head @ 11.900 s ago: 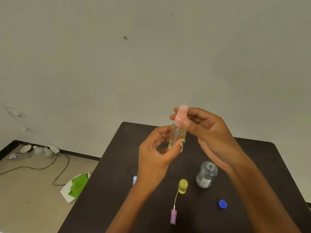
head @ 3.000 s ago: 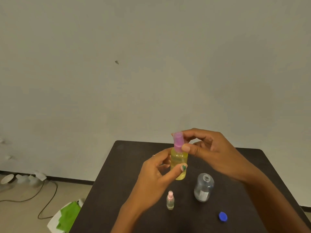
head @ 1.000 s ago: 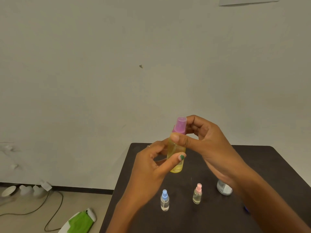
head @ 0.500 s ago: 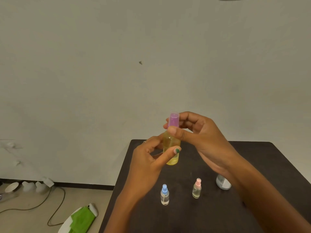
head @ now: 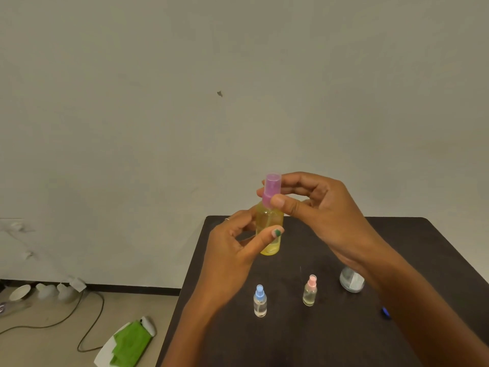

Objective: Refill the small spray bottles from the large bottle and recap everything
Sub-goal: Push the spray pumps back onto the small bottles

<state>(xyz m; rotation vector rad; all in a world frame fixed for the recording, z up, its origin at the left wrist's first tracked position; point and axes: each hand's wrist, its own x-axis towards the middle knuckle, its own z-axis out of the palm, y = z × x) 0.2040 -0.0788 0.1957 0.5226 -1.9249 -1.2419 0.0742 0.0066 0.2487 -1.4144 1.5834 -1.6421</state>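
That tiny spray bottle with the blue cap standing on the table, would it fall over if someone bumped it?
Probably, yes. The blue-capped spray bottle stands tall and narrow on a small base, so a sideways nudge would likely tip it. It looks like thin clear plastic with little liquid, so probably light. Being round, it might roll across the smooth dark table once down.

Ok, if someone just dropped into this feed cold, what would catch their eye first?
The yellow spray bottle raised mid-frame above the dark table: the left hand holds its body while the right hand pinches its purple spray cap. Next, two small clear bottles stand on the table below, the blue-capped bottle left of the pink-capped bottle. The large bottle sits half hidden behind the right wrist.
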